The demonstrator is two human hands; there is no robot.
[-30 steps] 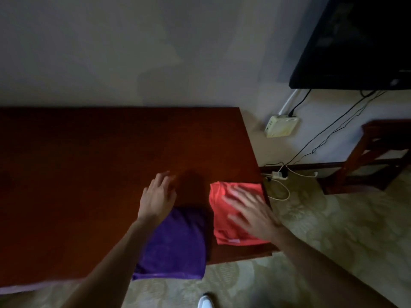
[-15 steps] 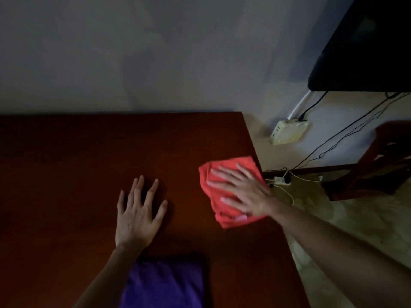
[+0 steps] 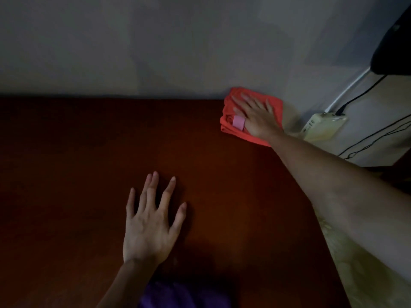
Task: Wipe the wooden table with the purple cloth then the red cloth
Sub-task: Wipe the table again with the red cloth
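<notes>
The dark reddish wooden table [image 3: 77,163] fills the lower left of the view. At its far right corner, against the wall, lies the folded red cloth [image 3: 229,122] with a pink label. My right hand [image 3: 258,116] presses flat on top of it, fingers spread. My left hand [image 3: 151,221] rests flat on the bare table in the middle, fingers apart, holding nothing. The purple cloth [image 3: 178,295] lies at the table's near edge, just behind my left wrist, partly cut off by the frame.
A grey wall [image 3: 155,45] rises directly behind the table. Right of the table, a cream-coloured box [image 3: 322,127] with black cables hangs on the wall. A dark screen's corner [image 3: 398,47] shows at the upper right. Patterned floor [image 3: 360,274] lies to the right.
My right hand has slid the red cloth from the table's near right edge up to the far right corner. My left hand left the purple cloth and now lies flat mid-table.
</notes>
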